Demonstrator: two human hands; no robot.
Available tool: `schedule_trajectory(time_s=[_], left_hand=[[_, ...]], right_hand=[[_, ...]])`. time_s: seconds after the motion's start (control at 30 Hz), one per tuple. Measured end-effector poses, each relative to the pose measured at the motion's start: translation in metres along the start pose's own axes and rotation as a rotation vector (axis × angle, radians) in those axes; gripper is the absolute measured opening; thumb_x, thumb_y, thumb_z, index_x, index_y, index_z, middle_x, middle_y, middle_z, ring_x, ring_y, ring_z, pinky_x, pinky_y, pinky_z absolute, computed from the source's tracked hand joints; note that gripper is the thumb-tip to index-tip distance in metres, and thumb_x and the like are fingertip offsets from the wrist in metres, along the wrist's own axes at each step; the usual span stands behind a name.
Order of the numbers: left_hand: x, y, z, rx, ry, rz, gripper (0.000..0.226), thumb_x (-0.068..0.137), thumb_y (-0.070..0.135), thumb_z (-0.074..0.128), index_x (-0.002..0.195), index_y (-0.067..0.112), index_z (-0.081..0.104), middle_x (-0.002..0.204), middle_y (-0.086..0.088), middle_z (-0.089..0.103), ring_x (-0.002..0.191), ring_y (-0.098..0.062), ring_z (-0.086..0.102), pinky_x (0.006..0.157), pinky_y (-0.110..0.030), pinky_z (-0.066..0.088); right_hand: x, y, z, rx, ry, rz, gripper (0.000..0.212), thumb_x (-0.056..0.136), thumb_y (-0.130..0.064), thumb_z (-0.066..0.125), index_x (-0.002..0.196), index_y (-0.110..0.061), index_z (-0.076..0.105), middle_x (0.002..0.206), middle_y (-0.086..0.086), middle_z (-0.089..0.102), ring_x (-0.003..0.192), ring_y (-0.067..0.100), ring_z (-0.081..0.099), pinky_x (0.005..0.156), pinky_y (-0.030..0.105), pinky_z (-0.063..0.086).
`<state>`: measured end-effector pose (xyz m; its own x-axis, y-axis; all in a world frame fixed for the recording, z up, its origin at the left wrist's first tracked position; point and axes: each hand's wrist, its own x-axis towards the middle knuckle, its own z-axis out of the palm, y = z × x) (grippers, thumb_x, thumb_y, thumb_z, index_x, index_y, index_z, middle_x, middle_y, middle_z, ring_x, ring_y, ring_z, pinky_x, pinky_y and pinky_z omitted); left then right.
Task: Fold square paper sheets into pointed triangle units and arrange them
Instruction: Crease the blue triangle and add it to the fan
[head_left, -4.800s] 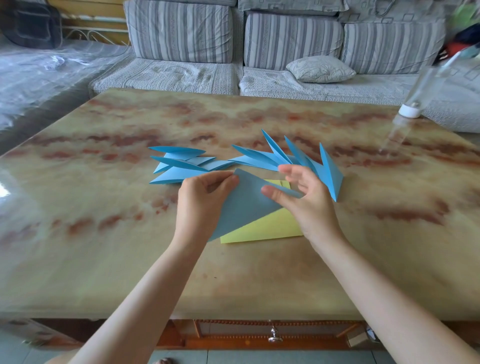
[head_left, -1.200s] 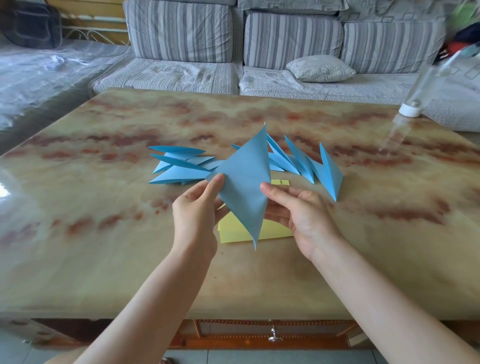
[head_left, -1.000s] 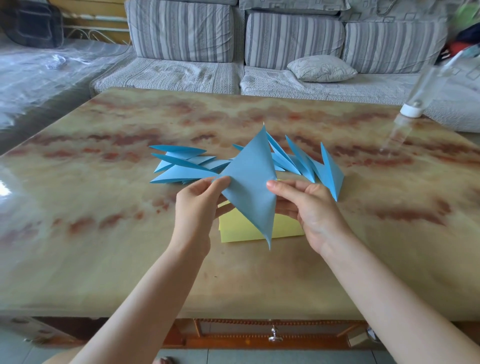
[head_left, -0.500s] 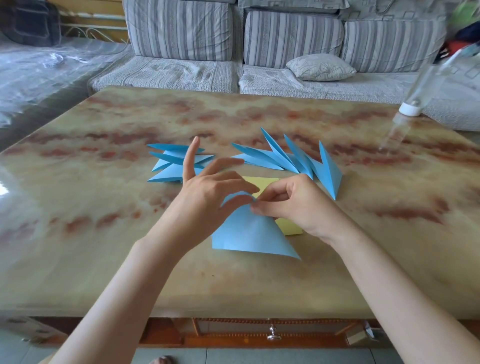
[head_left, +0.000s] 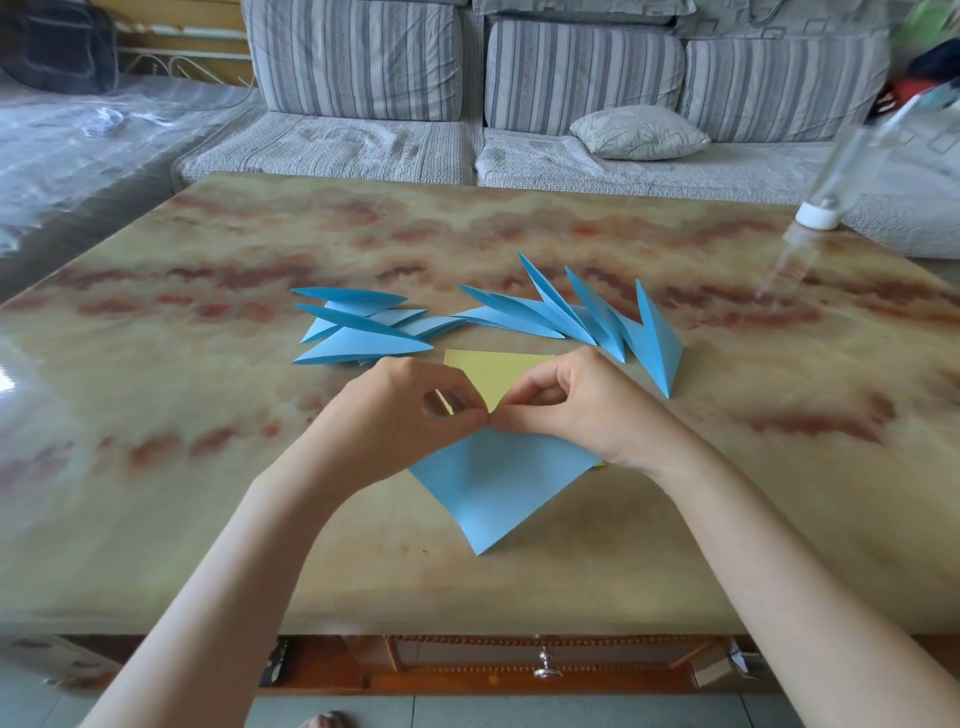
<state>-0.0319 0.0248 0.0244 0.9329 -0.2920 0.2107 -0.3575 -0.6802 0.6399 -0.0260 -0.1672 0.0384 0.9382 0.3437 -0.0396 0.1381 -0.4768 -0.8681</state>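
Head view: left hand (head_left: 415, 410) and right hand (head_left: 576, 405) pinch the blue sheet (head_left: 498, 483) on the worktop (head_left: 156, 415); folded blue units (head_left: 545, 322) lie beyond; yellow sheet (head_left: 493, 371) remains unfolded.

We see soft, even daylight, bright but not harsh. The glossy table (head_left: 156, 519) carries a white glare patch at its left edge and a pale sheen nearby. Shadows are faint. The wide lens bows straight edges, and the bottle (head_left: 852, 166) far right looks smeared.
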Motion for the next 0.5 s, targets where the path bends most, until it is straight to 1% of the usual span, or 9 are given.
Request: schedule_trajectory(time_s=[0.07, 0.13, 0.23, 0.3, 0.43, 0.5], left_hand=[[0.001, 0.0, -0.002, -0.061, -0.027, -0.006, 0.012, 0.082, 0.029, 0.072, 0.074, 0.037, 0.07, 0.074, 0.014, 0.067, 0.069, -0.002, 0.059, 0.068, -0.021, 0.049], [0.002, 0.003, -0.005, -0.117, -0.049, -0.01, 0.007, 0.083, 0.023, 0.072, 0.078, 0.029, 0.072, 0.075, 0.009, 0.068, 0.067, -0.001, 0.058, 0.065, -0.013, 0.045], [0.002, 0.004, -0.01, -0.175, -0.094, -0.038, 0.006, 0.082, 0.024, 0.072, 0.077, 0.026, 0.073, 0.077, 0.005, 0.07, 0.071, -0.003, 0.061, 0.07, -0.016, 0.046], [0.002, 0.003, -0.012, -0.194, -0.118, -0.058, 0.007, 0.082, 0.025, 0.072, 0.076, 0.028, 0.073, 0.078, 0.007, 0.07, 0.073, -0.005, 0.062, 0.071, -0.018, 0.047], [0.001, 0.003, -0.013, -0.217, -0.123, -0.083, 0.01, 0.082, 0.023, 0.072, 0.073, 0.028, 0.072, 0.075, 0.012, 0.07, 0.068, 0.001, 0.058, 0.066, -0.011, 0.044], [0.001, 0.004, -0.014, -0.222, -0.124, -0.094, 0.012, 0.082, 0.022, 0.073, 0.071, 0.029, 0.072, 0.072, 0.013, 0.069, 0.065, 0.003, 0.057, 0.065, -0.01, 0.043]], right_hand=[[-0.001, -0.001, -0.002, 0.036, -0.006, 0.021, 0.009, 0.078, -0.02, 0.079, 0.081, -0.011, 0.076, 0.079, 0.006, 0.075, 0.068, 0.004, 0.063, 0.064, 0.015, 0.046], [-0.002, -0.002, -0.005, 0.066, -0.017, 0.035, 0.007, 0.077, -0.021, 0.078, 0.079, -0.015, 0.076, 0.078, 0.004, 0.075, 0.069, 0.005, 0.063, 0.067, 0.017, 0.045], [-0.003, -0.003, -0.009, 0.087, -0.039, 0.053, 0.005, 0.077, -0.023, 0.078, 0.077, -0.018, 0.076, 0.078, 0.002, 0.074, 0.071, 0.005, 0.064, 0.074, 0.022, 0.046], [-0.003, -0.002, -0.012, 0.089, -0.054, 0.067, 0.007, 0.077, -0.023, 0.078, 0.078, -0.017, 0.076, 0.08, 0.002, 0.075, 0.073, 0.006, 0.065, 0.076, 0.024, 0.047], [-0.003, 0.002, -0.015, 0.071, -0.076, 0.092, 0.013, 0.076, -0.022, 0.079, 0.081, -0.011, 0.076, 0.082, 0.006, 0.075, 0.074, 0.01, 0.066, 0.077, 0.026, 0.05], [-0.003, 0.004, -0.018, 0.066, -0.105, 0.091, 0.014, 0.076, -0.021, 0.079, 0.083, -0.009, 0.076, 0.085, 0.009, 0.075, 0.076, 0.013, 0.067, 0.081, 0.028, 0.052]])
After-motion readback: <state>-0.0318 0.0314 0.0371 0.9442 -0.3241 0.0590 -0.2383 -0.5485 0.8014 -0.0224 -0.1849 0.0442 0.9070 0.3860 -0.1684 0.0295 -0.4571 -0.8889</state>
